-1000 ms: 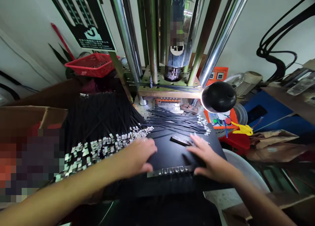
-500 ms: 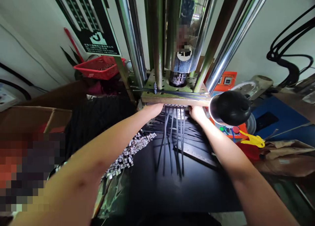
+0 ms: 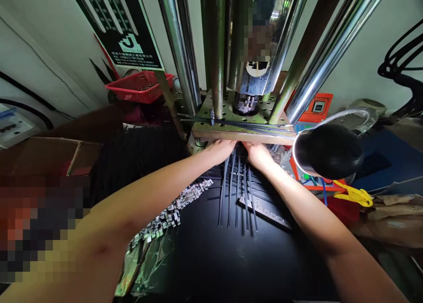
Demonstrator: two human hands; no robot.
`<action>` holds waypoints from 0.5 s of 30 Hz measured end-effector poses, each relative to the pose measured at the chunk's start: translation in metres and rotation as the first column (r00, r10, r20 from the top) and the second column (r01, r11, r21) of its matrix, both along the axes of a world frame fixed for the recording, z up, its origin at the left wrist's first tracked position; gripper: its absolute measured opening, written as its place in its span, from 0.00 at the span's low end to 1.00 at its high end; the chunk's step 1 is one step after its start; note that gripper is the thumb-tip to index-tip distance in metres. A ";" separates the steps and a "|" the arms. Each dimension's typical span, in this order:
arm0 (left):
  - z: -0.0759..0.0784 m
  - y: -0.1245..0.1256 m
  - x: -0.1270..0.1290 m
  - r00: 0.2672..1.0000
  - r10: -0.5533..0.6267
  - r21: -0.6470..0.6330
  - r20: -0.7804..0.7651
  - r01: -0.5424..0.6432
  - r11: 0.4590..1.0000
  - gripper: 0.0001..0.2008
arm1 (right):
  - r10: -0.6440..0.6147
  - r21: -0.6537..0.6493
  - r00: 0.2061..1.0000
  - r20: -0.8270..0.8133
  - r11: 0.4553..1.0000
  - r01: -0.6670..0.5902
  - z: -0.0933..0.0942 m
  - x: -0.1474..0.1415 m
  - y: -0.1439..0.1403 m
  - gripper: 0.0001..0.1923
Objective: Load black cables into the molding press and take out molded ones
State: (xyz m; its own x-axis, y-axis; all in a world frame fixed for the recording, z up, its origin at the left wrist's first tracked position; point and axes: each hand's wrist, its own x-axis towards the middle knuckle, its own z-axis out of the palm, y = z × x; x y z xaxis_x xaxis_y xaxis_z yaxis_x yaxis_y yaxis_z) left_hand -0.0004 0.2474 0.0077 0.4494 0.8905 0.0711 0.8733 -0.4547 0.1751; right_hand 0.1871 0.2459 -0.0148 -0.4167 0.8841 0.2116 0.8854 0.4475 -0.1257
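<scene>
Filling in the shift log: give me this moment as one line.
left hand: at press plate edge | right hand: beside it | black cables: trailing from hands over black table | grip: hidden

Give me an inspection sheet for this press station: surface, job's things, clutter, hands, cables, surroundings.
Surface: black worktop, glossy.
Job's things: black strips run from under the press plate toward the camera; metal bar beside them.
Clutter: heap of metal-tipped black cables at left.
Hands: left hand and right hand at the strips' far ends, grip hidden.
Cables: black hoses on right wall.
Surroundings: red basket, black lamp, cardboard box.
</scene>
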 end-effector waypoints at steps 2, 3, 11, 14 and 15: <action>-0.002 -0.012 0.011 0.999 -0.013 0.027 -0.043 0.014 1.000 0.23 | -0.005 0.007 0.999 0.051 1.000 0.005 0.000 -0.011 -0.011 0.24; -0.003 -0.017 0.014 0.998 -0.005 0.042 -0.060 0.008 0.999 0.23 | -0.006 0.008 0.997 0.074 1.000 0.006 0.000 -0.014 -0.015 0.25; 0.008 -0.013 0.025 0.991 0.032 0.028 -0.128 -0.029 0.999 0.23 | -0.011 -0.099 0.986 0.164 0.995 0.028 0.022 -0.018 -0.005 0.27; 0.027 -0.038 0.017 0.988 0.011 -0.007 -0.155 -0.012 1.000 0.30 | -0.034 -0.075 0.987 0.158 0.996 0.047 0.039 -0.012 -0.039 0.30; 0.034 -0.057 0.009 0.988 -0.009 -0.015 -0.154 0.007 1.000 0.32 | -0.030 -0.063 0.992 0.120 0.997 0.038 0.044 -0.005 -0.065 0.31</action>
State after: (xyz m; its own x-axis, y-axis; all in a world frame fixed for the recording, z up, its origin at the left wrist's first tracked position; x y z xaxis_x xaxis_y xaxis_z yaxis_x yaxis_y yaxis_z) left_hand 0.0084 0.1908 0.0416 0.4612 0.8872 -0.0125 0.8866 -0.4603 0.0449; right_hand 0.1820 0.1813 0.0290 -0.4049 0.9085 0.1038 0.9104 0.4111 -0.0463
